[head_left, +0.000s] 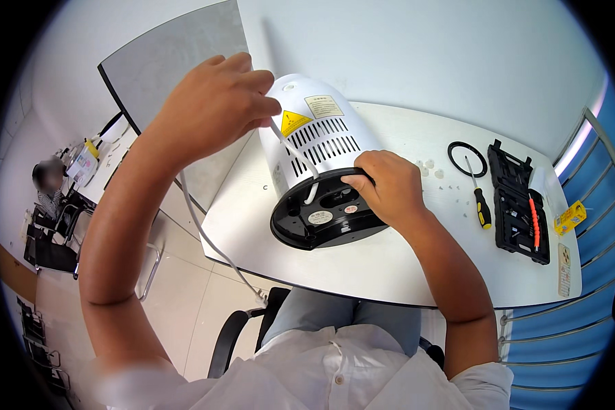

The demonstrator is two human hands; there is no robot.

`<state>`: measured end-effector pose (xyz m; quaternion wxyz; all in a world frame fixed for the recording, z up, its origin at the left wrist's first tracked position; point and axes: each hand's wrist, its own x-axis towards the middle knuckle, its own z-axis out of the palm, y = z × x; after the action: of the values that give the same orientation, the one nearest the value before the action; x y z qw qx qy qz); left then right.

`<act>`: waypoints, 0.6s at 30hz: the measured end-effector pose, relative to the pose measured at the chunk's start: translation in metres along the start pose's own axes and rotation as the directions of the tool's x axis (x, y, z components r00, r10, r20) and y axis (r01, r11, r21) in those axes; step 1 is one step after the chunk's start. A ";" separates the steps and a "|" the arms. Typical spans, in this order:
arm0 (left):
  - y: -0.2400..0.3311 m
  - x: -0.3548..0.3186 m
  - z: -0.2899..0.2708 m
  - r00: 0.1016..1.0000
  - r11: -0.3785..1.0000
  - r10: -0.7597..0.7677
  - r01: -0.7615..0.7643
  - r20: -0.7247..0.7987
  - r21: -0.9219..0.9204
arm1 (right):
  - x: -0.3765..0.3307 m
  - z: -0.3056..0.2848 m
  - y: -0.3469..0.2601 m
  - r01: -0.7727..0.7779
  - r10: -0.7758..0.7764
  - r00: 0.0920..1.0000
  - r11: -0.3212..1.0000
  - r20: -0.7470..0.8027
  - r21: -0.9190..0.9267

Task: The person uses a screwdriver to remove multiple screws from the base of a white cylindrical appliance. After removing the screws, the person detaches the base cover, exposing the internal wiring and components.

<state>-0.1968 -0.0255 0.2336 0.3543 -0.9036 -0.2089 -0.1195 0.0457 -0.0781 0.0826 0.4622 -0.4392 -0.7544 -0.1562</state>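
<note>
A white, rounded appliance [321,133] with vent slots and a yellow warning label lies tilted on the white table [253,256]. Its black base [297,229] faces me, showing recesses and two round stickers. My right hand [394,186] is closed over the base's upper right rim, thumb on the underside. Up at the left of the housing, my left hand [219,102] pinches the grey power cord [297,152], which comes out of the base. From that hand the cord's other part hangs down past the table's left edge to a plug near the chair. The left fingertips are partly hidden.
To the right are a yellow-black screwdriver [482,205], a black ring [449,154], an opened black tool case [502,222] with a red flexible shaft [534,222], several small loose pieces, a yellow box [570,218] and a white remote [564,270]. A grey partition [178,61] stands left.
</note>
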 end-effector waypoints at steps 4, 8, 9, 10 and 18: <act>0.004 -0.006 0.008 0.997 0.998 0.062 -0.063 -0.047 -0.032 | 0.000 0.000 -0.002 -0.017 0.017 1.000 1.000 -0.011 -0.004; 0.017 -0.014 0.026 0.973 0.946 0.177 -0.210 -0.149 -0.246 | 0.002 -0.002 -0.006 -0.094 0.094 0.996 0.996 0.008 -0.001; 0.025 -0.017 0.028 0.969 0.953 0.193 -0.223 -0.154 -0.206 | 0.003 -0.003 -0.008 -0.121 0.121 0.992 0.993 0.022 -0.001; 0.030 -0.017 0.032 0.968 0.947 0.179 -0.218 -0.179 -0.237 | 0.003 -0.003 -0.008 -0.124 0.124 0.992 0.992 0.019 0.002; 0.060 -0.047 0.053 0.939 0.681 -0.345 0.254 0.006 -0.686 | 0.004 -0.004 -0.005 -0.166 0.166 0.986 0.986 0.015 0.015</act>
<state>-0.2076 -0.0421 0.1430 -0.0114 -0.9140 -0.2736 -0.2995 0.0427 -0.0814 0.0885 0.4720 -0.4977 -0.7196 -0.1083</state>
